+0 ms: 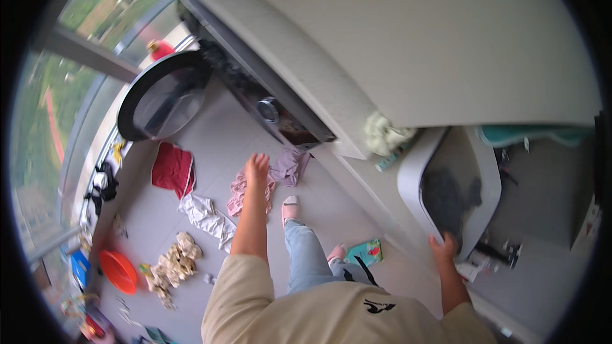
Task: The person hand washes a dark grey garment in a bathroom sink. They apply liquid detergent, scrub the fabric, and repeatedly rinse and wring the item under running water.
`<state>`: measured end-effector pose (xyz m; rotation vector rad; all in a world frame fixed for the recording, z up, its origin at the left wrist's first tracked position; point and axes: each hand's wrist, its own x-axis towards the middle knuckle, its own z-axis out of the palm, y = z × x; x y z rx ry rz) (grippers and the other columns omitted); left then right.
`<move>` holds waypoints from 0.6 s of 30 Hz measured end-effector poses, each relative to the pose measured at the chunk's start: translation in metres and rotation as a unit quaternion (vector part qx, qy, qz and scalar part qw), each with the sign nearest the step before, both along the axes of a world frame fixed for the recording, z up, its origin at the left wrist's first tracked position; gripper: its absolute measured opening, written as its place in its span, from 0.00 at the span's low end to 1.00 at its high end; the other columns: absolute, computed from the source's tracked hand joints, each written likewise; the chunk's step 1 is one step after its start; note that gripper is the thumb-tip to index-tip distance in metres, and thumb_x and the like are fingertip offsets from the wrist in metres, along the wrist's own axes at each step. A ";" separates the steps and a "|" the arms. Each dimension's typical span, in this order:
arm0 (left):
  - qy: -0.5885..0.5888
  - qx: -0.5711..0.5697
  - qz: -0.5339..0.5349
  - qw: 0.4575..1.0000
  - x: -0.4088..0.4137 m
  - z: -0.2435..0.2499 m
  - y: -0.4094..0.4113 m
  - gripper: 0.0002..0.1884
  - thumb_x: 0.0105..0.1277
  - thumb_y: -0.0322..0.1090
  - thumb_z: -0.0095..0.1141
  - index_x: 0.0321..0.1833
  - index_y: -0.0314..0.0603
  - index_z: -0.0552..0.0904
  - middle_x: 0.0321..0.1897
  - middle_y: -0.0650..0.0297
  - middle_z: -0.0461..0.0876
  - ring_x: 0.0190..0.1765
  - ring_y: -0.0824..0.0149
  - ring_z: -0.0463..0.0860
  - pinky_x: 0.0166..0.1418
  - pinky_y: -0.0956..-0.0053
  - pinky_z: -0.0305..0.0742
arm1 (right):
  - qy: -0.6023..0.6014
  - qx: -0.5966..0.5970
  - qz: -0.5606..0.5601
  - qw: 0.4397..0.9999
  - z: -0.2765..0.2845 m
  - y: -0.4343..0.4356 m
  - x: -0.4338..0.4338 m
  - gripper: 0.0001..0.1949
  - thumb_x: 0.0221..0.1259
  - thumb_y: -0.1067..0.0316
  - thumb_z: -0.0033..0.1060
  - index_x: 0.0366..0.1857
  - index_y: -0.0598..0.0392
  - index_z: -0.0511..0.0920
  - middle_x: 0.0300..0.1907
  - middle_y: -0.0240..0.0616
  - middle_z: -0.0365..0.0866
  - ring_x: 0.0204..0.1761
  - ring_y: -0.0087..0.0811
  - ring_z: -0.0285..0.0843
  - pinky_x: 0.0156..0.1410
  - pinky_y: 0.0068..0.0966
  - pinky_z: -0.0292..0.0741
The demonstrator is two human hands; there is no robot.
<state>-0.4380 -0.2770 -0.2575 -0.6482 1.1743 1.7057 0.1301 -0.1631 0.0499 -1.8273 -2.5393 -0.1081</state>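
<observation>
My right hand point(444, 247) grips the near rim of a white laundry basket point(412, 172) at the right; dark grey cloth point(442, 200) lies inside it. My left hand point(258, 167) is raised over the floor with nothing in it, its fingers slightly apart. Below it lie a pink garment point(236, 196) and a mauve garment point(289, 167). Crumpled white cloth point(205, 215) and a red cloth bag point(173, 170) are spread to the left. The round door point(125, 110) of a front-loading washing machine point(258, 86) stands wide open at the upper left.
An orange-red basin point(118, 272) and a heap of beige cloth point(173, 263) are on the floor at the lower left. A green packet point(366, 252) lies near my feet. Pale green cloth point(385, 134) rests on a ledge by the basket. Windows line the left.
</observation>
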 end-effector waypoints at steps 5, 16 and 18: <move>0.039 -0.097 -0.403 0.909 0.119 0.067 -0.050 0.19 0.67 0.37 0.50 0.60 0.39 0.73 0.45 0.60 0.81 0.42 0.68 0.82 0.43 0.75 0.76 | 0.013 0.014 -0.002 1.000 0.009 -0.005 -0.006 0.18 0.40 0.48 0.75 0.23 0.51 0.80 0.26 0.40 0.80 0.31 0.44 0.80 0.36 0.38 0.77; 0.321 0.365 -0.582 0.653 0.258 0.331 0.123 0.15 0.72 0.37 0.51 0.54 0.35 0.78 0.48 0.59 0.80 0.49 0.67 0.78 0.58 0.72 0.71 | 0.571 -0.130 -0.207 0.784 -0.010 0.014 0.041 0.31 0.48 0.52 0.73 0.56 0.52 0.74 0.47 0.45 0.80 0.51 0.42 0.79 0.54 0.36 0.76; 0.387 0.324 -0.630 0.591 0.290 0.337 0.152 0.18 0.70 0.39 0.55 0.57 0.35 0.76 0.52 0.55 0.79 0.54 0.63 0.78 0.61 0.67 0.70 | 0.348 -0.018 -0.154 0.925 -0.011 0.023 0.065 0.36 0.47 0.52 0.74 0.62 0.51 0.68 0.55 0.47 0.75 0.57 0.46 0.73 0.60 0.39 0.71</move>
